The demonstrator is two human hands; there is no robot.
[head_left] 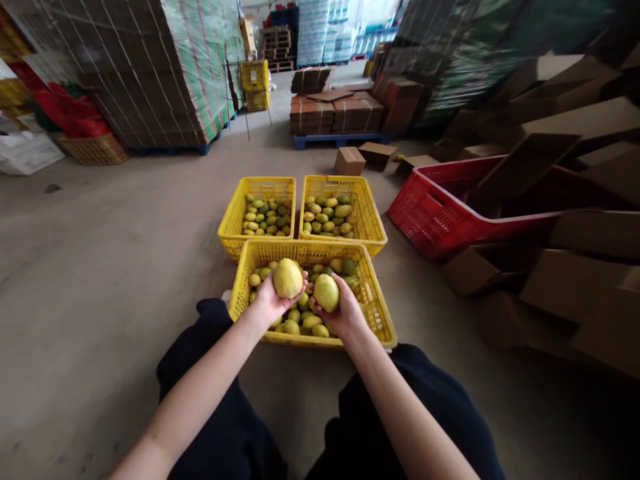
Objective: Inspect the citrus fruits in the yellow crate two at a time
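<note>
The left hand (271,302) is palm up, its fingers curled under and around a large yellow fruit (287,278). The right hand (346,313) grasps a smaller yellow-green fruit (327,293), its fingers bent around the sides. Each fruit lies against its own palm, and the two are side by side with a narrow gap between them. The larger one sits slightly farther from the person, nearer the far rim of the near crate (313,341). Both seem to have their long axis running away from the body, roughly in line with the fingers rather than across them. The larger fruit is plump and pale yellow with a slightly uneven surface; the smaller is smooth, oval and greener. They could be papayas, though the kind is uncertain.

Both hands are above the middle of the yellow plastic near crate, which holds many loose green and yellow fruits (291,327). More fruits of similar colour fill part of two yellow crates just beyond its far edge: a far left crate (227,227) and a far right crate (376,223). Well to the right, a red crate (435,217) stands on the concrete floor (100,267) beside a heap of cardboard boxes (575,283).
</note>
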